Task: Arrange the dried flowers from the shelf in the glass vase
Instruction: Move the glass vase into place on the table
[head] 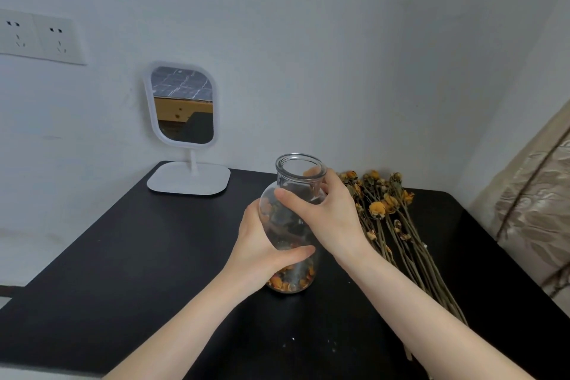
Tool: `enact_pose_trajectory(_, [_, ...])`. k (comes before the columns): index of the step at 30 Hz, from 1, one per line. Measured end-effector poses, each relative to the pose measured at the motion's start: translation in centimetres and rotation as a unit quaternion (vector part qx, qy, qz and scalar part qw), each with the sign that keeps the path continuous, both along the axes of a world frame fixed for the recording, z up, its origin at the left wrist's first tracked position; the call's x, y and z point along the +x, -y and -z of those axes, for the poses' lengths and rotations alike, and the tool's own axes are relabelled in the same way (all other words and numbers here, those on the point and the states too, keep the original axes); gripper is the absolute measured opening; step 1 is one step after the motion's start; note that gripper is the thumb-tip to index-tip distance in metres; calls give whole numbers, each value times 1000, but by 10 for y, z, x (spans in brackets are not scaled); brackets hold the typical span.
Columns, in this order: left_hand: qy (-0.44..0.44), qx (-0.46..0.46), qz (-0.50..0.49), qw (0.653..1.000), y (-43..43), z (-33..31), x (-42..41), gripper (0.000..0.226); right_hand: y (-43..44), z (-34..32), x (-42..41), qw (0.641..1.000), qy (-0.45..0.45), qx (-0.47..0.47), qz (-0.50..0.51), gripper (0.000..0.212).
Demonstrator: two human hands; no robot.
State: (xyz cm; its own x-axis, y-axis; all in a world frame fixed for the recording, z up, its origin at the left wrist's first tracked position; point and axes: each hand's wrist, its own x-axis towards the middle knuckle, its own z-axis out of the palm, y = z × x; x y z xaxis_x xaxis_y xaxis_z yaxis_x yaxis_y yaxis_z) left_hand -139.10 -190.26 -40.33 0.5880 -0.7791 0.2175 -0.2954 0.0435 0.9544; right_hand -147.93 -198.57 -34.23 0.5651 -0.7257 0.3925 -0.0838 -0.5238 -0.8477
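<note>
Glass vase [290, 225] | left hand [262, 247], right hand [334, 216] grip curled round it | dried flowers [389, 210] beside right | mirror [185, 105] behind

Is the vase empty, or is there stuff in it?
Not empty. Orange petals lie at the bottom of the vase; the long-stemmed flowers lie outside it on the table.

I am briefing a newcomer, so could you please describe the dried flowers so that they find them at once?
Look at the black table against the white wall. Right of the glass vase that the left hand and right hand grip, the dried flowers lie flat on the tabletop. Only they have long olive stems and orange-yellow heads pointing toward the wall.
</note>
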Motion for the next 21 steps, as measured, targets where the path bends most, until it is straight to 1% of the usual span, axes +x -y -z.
enact_pose_trajectory(5, [2, 3, -5, 1000, 1, 3, 0, 103, 0, -1, -1, 1000, 0, 7, -1, 39])
enact_pose_trajectory(9, [3, -4, -2, 1000, 2, 3, 0, 110, -1, 2, 0, 1000, -5, 15, 2, 45])
enact_pose_trajectory(13, [-9, -17, 10, 1000, 0, 5, 0, 100, -2, 3, 0, 1000, -17, 9, 9, 52])
enact_pose_trajectory(16, [-18, -7, 12, 1000, -7, 6, 1, 108, 1, -2, -3, 999, -30, 24, -12, 55])
enact_pose_trajectory(18, [-22, 17, -21, 999, -17, 6, -2, 113, 4, -5, -10, 998, -30, 44, -29, 61])
enact_pose_trajectory(21, [-18, 16, -90, 996, -39, 9, -14, 99, 12, -6, -28, 998, -27, 50, -21, 70])
